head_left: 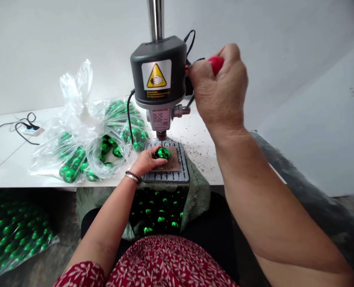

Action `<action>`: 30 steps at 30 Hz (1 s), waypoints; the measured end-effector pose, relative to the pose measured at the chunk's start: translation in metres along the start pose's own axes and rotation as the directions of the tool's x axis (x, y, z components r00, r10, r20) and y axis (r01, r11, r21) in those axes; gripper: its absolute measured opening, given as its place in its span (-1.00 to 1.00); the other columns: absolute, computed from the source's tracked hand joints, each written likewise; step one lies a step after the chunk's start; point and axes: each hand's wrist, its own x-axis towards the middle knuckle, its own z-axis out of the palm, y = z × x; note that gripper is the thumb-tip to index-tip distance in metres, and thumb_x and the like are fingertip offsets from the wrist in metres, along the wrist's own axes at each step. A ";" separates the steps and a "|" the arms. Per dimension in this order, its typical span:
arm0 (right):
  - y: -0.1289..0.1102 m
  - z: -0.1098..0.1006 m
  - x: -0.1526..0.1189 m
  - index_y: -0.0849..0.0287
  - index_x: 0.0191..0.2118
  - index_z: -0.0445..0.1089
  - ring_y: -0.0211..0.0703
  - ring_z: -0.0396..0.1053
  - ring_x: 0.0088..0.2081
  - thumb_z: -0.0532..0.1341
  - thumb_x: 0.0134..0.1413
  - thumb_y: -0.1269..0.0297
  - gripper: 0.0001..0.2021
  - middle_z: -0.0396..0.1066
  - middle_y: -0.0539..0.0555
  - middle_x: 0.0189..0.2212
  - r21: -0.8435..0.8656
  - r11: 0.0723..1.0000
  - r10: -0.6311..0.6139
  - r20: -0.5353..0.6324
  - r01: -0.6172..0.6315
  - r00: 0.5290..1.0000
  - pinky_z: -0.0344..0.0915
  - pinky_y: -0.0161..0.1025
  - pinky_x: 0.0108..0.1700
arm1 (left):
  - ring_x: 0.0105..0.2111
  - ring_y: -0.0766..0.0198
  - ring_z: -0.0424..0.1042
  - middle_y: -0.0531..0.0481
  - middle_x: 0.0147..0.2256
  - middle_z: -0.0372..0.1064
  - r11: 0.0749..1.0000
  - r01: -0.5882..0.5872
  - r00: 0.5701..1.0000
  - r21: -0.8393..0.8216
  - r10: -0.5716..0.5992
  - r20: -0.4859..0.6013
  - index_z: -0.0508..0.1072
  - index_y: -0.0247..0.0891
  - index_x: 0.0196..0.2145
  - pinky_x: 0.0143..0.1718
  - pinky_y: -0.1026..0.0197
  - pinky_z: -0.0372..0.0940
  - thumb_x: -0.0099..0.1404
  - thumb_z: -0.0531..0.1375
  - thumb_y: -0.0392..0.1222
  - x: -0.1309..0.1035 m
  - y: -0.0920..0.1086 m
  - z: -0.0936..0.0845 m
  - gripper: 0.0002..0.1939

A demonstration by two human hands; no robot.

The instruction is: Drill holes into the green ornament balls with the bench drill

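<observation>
A shiny green ball (pixel 163 153) sits on a brown board (pixel 173 162) on the slotted metal base (pixel 182 171) of a drill press (pixel 160 71). My left hand (pixel 148 160) grips the ball from the left, thumb and fingers around its side. The thin drill bit (pixel 161 142) comes down onto the top of the ball; whether it has entered the ball I cannot tell. Up at the right of the machine, my right hand (pixel 220 83) is closed around the red knob (pixel 216 65) of the lever.
Left of the press lies a clear plastic bag (pixel 84 119) with several green balls. A power strip (pixel 33 129) with black cords is farther left. Below the tabletop (pixel 3 171), an open sack (pixel 199 195) and another bag (pixel 18 231) hold more balls. Dark shavings litter the table.
</observation>
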 end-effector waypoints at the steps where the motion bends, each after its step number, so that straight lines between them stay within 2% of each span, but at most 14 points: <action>1: 0.001 0.000 -0.001 0.16 -0.51 -0.05 -0.45 -0.10 -0.49 0.14 0.07 0.37 -0.71 -0.04 -0.16 -0.59 0.006 1.000 -0.004 -0.002 0.004 1.000 -0.01 -0.37 -0.31 | -0.07 0.14 0.44 -0.01 -0.07 0.49 1.000 -0.002 1.000 -0.009 0.002 -0.006 0.38 -0.28 0.13 0.04 0.15 0.28 0.00 0.36 -0.13 0.000 -0.001 0.001 -0.29; 8: 0.010 -0.002 -0.010 0.19 -0.46 0.04 -0.51 -0.03 -0.48 0.13 0.06 0.31 -0.79 0.02 -0.18 -0.57 0.015 0.997 -0.073 -0.028 0.073 0.997 0.03 -0.38 -0.29 | -0.02 0.12 0.43 -0.04 -0.05 0.49 0.995 -0.089 0.996 -0.050 0.088 -0.031 0.40 -0.27 0.11 0.10 0.13 0.25 0.02 0.35 -0.13 0.000 -0.011 0.008 -0.33; 12: 0.013 -0.002 -0.013 0.20 -0.46 0.06 -0.52 -0.02 -0.48 0.13 0.05 0.30 -0.81 0.02 -0.18 -0.57 0.012 0.995 -0.102 -0.056 0.103 0.993 0.03 -0.37 -0.31 | -0.02 0.10 0.44 -0.02 -0.07 0.51 0.997 -0.082 0.996 0.001 0.082 -0.042 0.42 -0.19 0.10 0.13 0.09 0.23 0.01 0.36 -0.10 0.002 -0.017 0.009 -0.34; 16: 0.016 -0.003 -0.021 0.21 -0.48 0.07 -0.53 0.00 -0.48 0.12 0.05 0.30 -0.80 0.03 -0.18 -0.55 -0.017 0.990 -0.139 -0.105 0.138 0.985 0.04 -0.36 -0.32 | 0.01 0.08 0.42 -0.05 0.01 0.47 0.995 -0.095 0.994 0.005 0.095 -0.050 0.40 -0.18 0.12 0.14 0.07 0.22 0.01 0.36 -0.09 0.003 -0.021 0.011 -0.31; 24: 0.028 -0.004 -0.043 0.18 -0.46 0.05 -0.46 0.11 -0.45 0.07 0.04 0.28 -0.84 0.15 -0.11 -0.49 -0.114 0.960 -0.274 -0.188 0.256 0.943 0.17 -0.28 -0.30 | -0.01 0.07 0.42 -0.03 0.01 0.46 0.994 -0.107 0.993 0.021 0.108 -0.056 0.40 -0.14 0.12 0.15 0.05 0.22 0.01 0.37 -0.06 0.004 -0.024 0.012 -0.32; 30: 0.033 -0.005 -0.052 0.18 -0.46 0.07 -0.46 0.13 -0.45 0.07 -0.05 0.35 -0.89 0.15 -0.09 -0.51 -0.102 0.959 -0.280 -0.195 0.264 0.940 0.21 -0.31 -0.32 | -0.03 0.07 0.44 -0.05 -0.02 0.48 0.990 -0.140 0.988 -0.008 0.139 -0.070 0.42 -0.18 0.10 0.11 0.06 0.26 0.00 0.37 -0.09 0.004 -0.025 0.013 -0.33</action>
